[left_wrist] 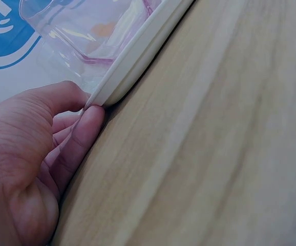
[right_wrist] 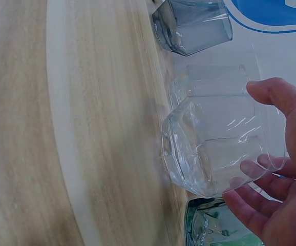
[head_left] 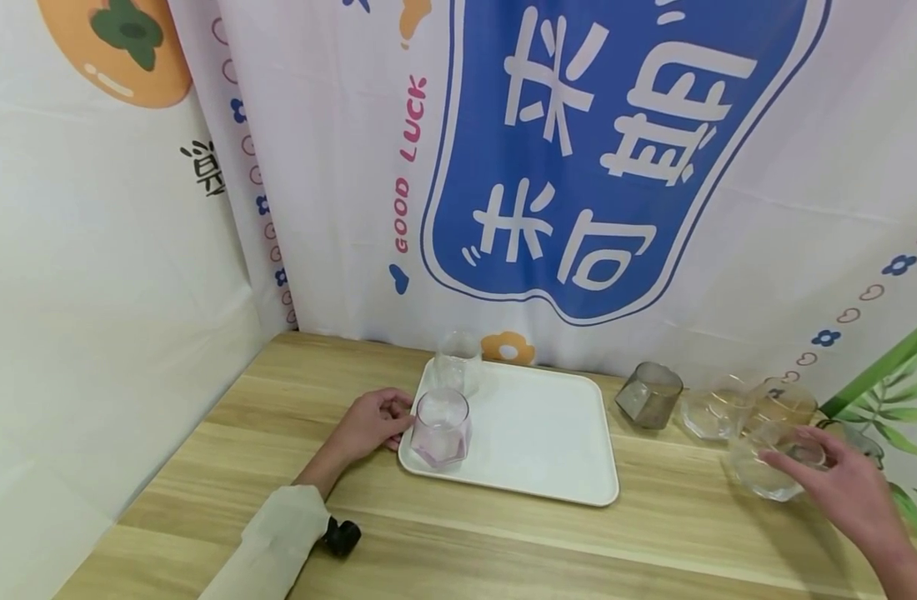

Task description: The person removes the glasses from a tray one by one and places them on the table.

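Observation:
A white tray lies on the wooden table, and my left hand pinches its left rim between thumb and fingers, as the left wrist view shows. Near that hand, a pink-tinted glass stands on the tray, with a clear glass behind it. At the far right my right hand holds a clear faceted glass near its rim, thumb on one side and fingers on the other. Its angular base is close to the table in the right wrist view.
Right of the tray stand a smoky grey glass, a clear glass and an amber-tinted glass. A greenish glass sits just beyond my right fingers. A printed cloth hangs behind the table; green leaves are at the right.

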Motion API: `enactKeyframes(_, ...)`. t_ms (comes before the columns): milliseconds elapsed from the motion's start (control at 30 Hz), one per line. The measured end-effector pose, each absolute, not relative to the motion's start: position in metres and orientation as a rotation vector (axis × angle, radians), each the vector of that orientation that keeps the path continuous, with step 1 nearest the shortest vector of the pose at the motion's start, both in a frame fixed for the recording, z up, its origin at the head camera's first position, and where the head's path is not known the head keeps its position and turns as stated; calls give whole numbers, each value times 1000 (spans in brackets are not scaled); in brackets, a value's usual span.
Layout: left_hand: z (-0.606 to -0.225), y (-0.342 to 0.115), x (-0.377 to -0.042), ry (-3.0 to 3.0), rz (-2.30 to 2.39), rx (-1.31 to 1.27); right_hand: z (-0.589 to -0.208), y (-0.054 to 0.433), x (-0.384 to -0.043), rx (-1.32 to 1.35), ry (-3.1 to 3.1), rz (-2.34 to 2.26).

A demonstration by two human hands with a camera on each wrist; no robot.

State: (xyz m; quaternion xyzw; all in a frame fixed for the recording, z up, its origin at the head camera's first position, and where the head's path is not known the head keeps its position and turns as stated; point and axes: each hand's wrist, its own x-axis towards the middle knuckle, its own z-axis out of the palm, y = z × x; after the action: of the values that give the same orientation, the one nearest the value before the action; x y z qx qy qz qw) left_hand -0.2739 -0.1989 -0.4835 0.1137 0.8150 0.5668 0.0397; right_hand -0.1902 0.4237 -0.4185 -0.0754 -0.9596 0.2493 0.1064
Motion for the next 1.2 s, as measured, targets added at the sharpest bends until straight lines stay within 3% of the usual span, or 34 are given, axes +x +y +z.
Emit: enactKeyframes(1200,-484,-198,-275,2510,1737,323,-419,431,-195,-185,-2892,866)
